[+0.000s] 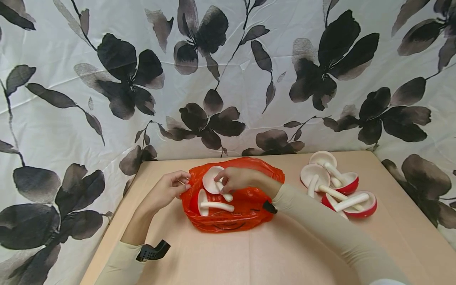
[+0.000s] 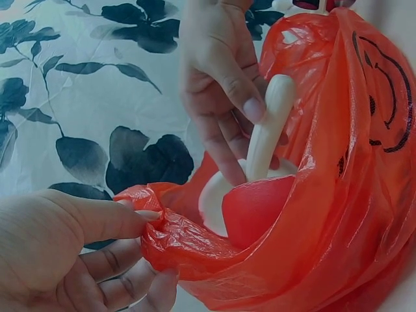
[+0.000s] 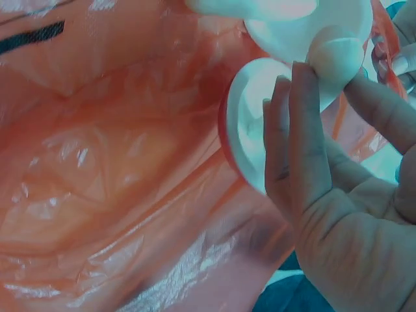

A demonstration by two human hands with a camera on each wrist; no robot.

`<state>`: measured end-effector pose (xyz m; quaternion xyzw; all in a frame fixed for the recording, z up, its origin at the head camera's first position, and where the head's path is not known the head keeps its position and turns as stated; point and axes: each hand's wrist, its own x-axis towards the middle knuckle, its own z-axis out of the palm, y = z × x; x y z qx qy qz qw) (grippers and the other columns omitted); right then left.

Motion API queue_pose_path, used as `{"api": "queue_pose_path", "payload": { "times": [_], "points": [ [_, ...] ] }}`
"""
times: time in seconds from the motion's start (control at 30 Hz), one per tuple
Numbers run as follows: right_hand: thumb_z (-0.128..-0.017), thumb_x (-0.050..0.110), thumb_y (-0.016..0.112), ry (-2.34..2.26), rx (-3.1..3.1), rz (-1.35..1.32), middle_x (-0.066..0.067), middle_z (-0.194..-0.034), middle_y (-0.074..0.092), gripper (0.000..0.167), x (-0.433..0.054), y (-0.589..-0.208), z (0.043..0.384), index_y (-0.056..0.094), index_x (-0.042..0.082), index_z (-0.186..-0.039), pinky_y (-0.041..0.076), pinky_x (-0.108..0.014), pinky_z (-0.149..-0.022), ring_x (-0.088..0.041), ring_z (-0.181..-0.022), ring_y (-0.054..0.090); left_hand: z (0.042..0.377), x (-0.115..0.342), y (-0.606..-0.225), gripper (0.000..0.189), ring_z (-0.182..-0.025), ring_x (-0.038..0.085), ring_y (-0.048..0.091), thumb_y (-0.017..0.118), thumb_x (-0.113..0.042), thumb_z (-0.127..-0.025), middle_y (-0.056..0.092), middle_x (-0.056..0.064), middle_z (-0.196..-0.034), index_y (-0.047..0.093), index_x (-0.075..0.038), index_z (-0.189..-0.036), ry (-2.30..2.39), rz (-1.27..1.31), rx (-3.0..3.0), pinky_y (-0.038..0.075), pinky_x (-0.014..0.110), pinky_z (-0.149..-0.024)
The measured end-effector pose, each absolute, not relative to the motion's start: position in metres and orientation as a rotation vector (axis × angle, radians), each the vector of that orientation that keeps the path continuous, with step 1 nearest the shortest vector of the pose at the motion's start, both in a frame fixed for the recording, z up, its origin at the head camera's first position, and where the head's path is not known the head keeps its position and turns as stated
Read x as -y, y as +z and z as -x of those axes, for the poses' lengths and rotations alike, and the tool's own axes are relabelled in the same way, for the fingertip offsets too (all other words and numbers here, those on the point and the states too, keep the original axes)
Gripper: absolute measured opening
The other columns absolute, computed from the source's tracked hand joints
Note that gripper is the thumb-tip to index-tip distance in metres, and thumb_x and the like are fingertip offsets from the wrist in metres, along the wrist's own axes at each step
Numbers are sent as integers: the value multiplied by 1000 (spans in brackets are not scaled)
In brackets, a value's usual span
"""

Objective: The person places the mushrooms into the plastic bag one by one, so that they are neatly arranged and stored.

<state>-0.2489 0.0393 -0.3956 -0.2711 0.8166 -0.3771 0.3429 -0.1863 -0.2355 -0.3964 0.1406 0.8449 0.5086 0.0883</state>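
Note:
A red plastic bag (image 1: 249, 213) lies spread open on the table, its rim toward the left. My left hand (image 1: 166, 189) pinches that rim between thumb and fingers, also clear in the left wrist view. Over the bag's opening, my right hand (image 1: 235, 179) holds a toy mushroom (image 1: 211, 180) by its white stem (image 2: 270, 123), thumb on one side and fingers on the other. Right below it, a second toy mushroom (image 1: 215, 206) lies in the bag with its stem pointing right; its red cap (image 2: 257, 208) shows in the left wrist view.
To the right on the wooden table (image 1: 228, 261), several red-capped toy mushrooms (image 1: 342, 188) lie in a loose pile, most with pale undersides up. A white cloth with dark flowers (image 1: 199, 118) hangs behind the table. My right forearm (image 1: 320, 221) passes in front of the pile.

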Motion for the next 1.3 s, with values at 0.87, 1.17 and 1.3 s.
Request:
{"api": "queue_pose_path", "payload": {
  "times": [0.87,1.17,1.3],
  "points": [
    [-87,14,81,-1078,-2206,567,-12,-100,65,58,-12,-411,237,56,1,-137,60,-36,-83,-30,-89,67,187,232,-398,23,-86,30,64,62,0,-97,67,21,-104,62,3,-119,1493,-412,-2524,61,32,-67],
    [-92,18,76,-1032,-2214,595,-8,-108,64,58,-14,-413,236,54,5,-144,53,-34,-89,-24,-99,59,186,230,-399,22,-86,30,64,62,0,-97,67,21,-105,63,3,-119,1486,-402,-2528,61,33,-68],
    [-93,18,75,-1018,-2224,584,-7,-110,64,56,-13,-413,234,54,6,-143,54,-36,-91,-24,-100,59,186,230,-399,22,-86,30,64,62,-1,-97,67,20,-105,63,2,-119,1479,-390,-2537,61,32,-68]
  ]
}}
